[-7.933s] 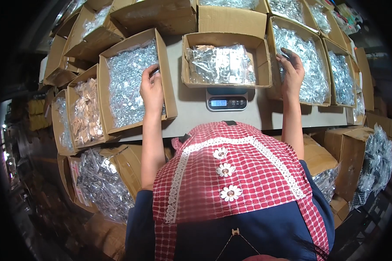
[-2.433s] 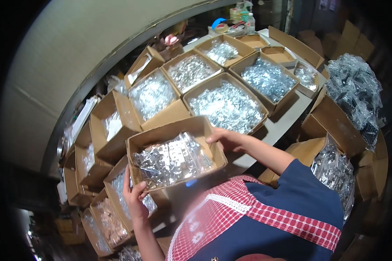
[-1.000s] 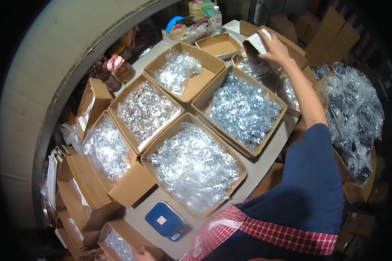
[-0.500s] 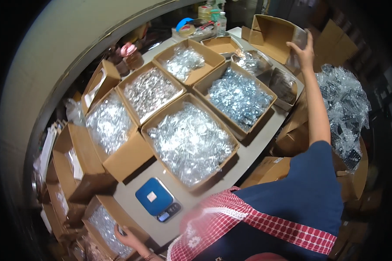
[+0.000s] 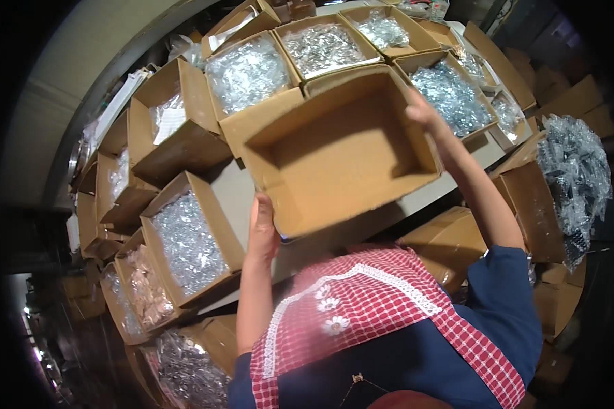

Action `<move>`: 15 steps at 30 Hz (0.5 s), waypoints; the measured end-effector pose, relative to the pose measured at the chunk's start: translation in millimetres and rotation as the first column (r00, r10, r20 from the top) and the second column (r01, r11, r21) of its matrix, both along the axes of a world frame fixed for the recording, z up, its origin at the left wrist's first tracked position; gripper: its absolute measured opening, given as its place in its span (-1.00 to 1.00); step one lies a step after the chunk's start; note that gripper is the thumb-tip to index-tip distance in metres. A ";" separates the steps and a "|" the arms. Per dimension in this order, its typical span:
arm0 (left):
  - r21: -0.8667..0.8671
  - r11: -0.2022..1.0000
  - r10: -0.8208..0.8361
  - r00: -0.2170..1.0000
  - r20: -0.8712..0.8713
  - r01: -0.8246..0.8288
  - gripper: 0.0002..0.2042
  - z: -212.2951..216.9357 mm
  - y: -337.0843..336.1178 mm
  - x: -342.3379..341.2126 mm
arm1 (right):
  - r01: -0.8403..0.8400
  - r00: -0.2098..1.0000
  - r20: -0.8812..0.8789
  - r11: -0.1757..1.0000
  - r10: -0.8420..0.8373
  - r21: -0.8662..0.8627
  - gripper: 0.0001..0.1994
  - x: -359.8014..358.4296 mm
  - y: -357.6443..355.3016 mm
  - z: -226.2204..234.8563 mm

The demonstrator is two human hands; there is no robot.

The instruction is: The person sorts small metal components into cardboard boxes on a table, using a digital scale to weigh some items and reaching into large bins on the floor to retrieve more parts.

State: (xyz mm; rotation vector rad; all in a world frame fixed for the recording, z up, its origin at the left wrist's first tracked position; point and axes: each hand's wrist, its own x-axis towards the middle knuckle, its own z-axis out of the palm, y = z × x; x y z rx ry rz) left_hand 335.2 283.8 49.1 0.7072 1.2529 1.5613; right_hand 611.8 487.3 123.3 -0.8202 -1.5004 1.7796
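I hold an open-topped cardboard box (image 5: 341, 167) between both hands, tilted so that its bare brown inside faces me. My left hand (image 5: 262, 225) grips its near left corner, thumb up along the outer wall. On the right end wall, my right hand (image 5: 430, 119) is closed over the edge. The box hangs above the table and covers most of a wide box behind it. Below its lower left corner only a sliver of the blue scale (image 5: 285, 238) shows. Left of my left hand stands a box of small clear packets (image 5: 189, 238).
Several boxes line the far side, with silvery packets (image 5: 249, 71), metallic pieces (image 5: 324, 48) and bluish packets (image 5: 450, 95). More boxes crowd the left, one with copper-toned packets (image 5: 147, 283). A carton heaped with plastic bags (image 5: 573, 184) stands right of the table (image 5: 314, 252).
The cardboard box has come from the far right corner to in front of me. My left hand has left the packet box and taken hold of it too. The view has shifted.
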 end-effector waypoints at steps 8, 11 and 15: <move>-0.326 0.800 0.564 0.817 0.122 -0.504 -0.59 -39.2 -61.2 -56.2 | 0.331 0.918 0.130 0.905 -0.374 0.267 -0.48 33.8 73.6 -55.0; -0.382 0.758 0.584 0.811 0.036 -0.528 -0.57 -45.2 -55.3 -66.6 | 0.570 0.787 0.030 0.745 -0.616 0.348 -0.66 106.5 167.5 -92.1; -0.446 0.694 0.606 0.793 -0.064 -0.566 -0.57 -54.7 -41.2 -71.9 | 0.567 0.432 0.186 0.426 -0.883 0.704 -0.66 156.3 289.0 -116.7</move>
